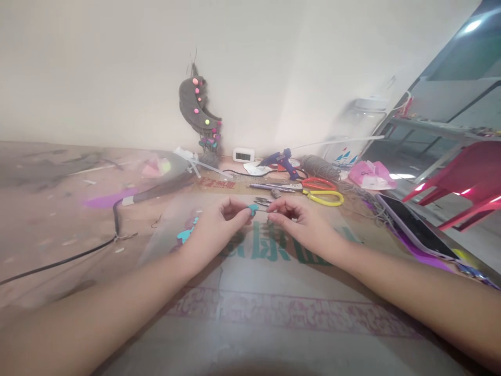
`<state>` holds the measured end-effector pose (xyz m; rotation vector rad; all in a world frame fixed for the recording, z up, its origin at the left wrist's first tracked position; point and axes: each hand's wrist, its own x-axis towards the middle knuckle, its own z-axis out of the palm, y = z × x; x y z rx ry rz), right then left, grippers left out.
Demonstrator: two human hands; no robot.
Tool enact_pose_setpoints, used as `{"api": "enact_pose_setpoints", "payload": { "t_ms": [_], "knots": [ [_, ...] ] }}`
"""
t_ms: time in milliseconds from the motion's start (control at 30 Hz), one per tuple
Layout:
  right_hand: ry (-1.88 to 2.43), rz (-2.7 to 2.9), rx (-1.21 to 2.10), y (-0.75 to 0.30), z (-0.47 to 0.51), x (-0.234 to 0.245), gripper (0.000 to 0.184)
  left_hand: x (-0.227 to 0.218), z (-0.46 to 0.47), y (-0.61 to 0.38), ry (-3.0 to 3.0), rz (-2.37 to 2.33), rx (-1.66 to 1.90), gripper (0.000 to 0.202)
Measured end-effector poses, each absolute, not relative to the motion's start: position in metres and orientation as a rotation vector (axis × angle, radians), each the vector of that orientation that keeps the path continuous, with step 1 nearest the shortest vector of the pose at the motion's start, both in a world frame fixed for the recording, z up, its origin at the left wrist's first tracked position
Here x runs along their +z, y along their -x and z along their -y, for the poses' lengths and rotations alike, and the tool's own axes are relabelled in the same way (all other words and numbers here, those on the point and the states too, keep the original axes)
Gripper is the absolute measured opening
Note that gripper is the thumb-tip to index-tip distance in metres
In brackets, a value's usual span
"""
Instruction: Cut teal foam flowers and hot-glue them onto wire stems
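Note:
My left hand [219, 224] pinches a small teal piece [253, 208], perhaps a felt heart, between thumb and fingertips. From it a thin grey string [262, 211] runs right to my right hand [299, 222], whose thumb and forefinger are closed on the string. Both hands are just above a printed sheet [258, 277]. More teal heart-shaped pieces [183, 236] lie left of my left wrist. Beyond my fingers are small metal tips or tools [263, 201], partly hidden.
Behind lie red-handled scissors [319, 184], yellow-handled scissors [326, 198], a blue glue gun [284, 159], grey yarn [319, 168] and a white clock [243, 155]. A phone [417, 224] is at right. A black cable [74, 258] crosses the left. A decorated grey moon [195, 104] hangs on the wall.

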<state>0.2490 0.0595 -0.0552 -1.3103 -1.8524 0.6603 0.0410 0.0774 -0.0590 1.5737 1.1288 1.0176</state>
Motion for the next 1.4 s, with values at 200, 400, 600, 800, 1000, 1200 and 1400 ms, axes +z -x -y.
{"api": "enact_pose_setpoints", "payload": {
  "t_ms": [200, 400, 600, 800, 1000, 1200, 1400],
  "knots": [
    [1.322, 1.912, 0.549, -0.250, -0.061, -0.056, 0.014, -0.058, -0.077, -0.042, -1.590, -1.094, 1.028, 0.014],
    [1.162, 2.178, 0.398, -0.248, -0.051, -0.057, 0.013, -0.057, -0.075, -0.042, -1.608, -1.151, 1.004, 0.016],
    [1.266, 2.122, 0.528, -0.248, -0.058, -0.060, 0.014, -0.053, -0.074, -0.043, -1.593, -1.119, 1.009, 0.013],
    [1.350, 1.983, 0.575, -0.249, -0.061, -0.058, 0.019, -0.054, -0.072, -0.043, -1.651, -1.115, 1.002, 0.012],
    [1.308, 1.982, 0.474, -0.248, -0.058, -0.054, 0.018, -0.052, -0.067, -0.042, -1.737, -1.108, 0.932, 0.013],
    [1.191, 1.806, 0.579, -0.247, -0.058, -0.055, 0.025, -0.061, -0.075, -0.041, -1.632, -1.000, 0.859, 0.015],
    [1.145, 1.675, 0.561, -0.248, -0.058, -0.051, 0.014, -0.067, -0.087, -0.040, -1.327, -0.911, 0.942, 0.024]
  ]
}}
